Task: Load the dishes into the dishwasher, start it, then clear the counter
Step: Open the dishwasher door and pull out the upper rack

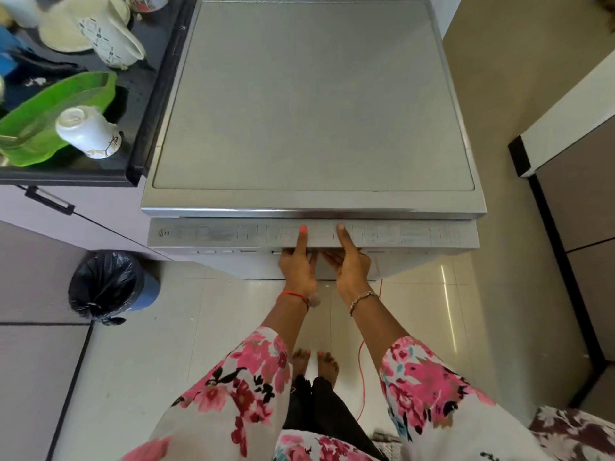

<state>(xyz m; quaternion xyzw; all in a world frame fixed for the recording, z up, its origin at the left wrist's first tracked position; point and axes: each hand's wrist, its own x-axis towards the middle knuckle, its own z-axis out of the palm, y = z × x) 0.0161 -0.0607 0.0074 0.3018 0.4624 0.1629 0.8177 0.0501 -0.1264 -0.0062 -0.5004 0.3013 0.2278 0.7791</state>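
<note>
Left hand (297, 265) and right hand (353, 263) clamped the top edge of the silver dishwasher door (416, 235), thumbs above, fingers beneath, for leverage.

panel (233, 235): printed button legends, too blurred to read
logo (163, 232): round brand mark at panel's left end, illegible

Both arms reach forward; left hand (297, 266) and right hand (352, 265) pinch the dishwasher door (206, 235), thumbs on top, fingers underneath.
</note>
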